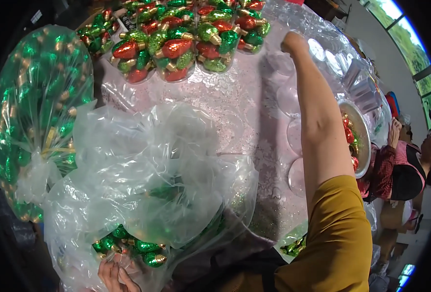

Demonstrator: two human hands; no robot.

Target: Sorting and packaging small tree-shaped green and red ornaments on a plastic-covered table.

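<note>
At the lower left, my left hand [114, 275] has its fingers bent at the mouth of a large clear plastic bag [142, 151], gripping the film. Just beyond the fingertips, shiny green bulb-shaped ornaments [150, 250] with gold caps show inside the bag. My right arm stretches to the far right of the table. The right hand [295, 44] is bent downward at the wrist beside clear round plastic lids [316, 49]; its fingers are mostly hidden. Clear plastic tubs [177, 61] filled with red and green bulb ornaments stand in rows at the back.
A tied bag of green ornaments [35, 102] bulges at the left. Glittery pink patterned cloth [235, 104] covers the table. Clear discs [296, 177] lie along its right side. A white basin [364, 131] holds ornaments, and a co-worker [395, 168] is beyond it.
</note>
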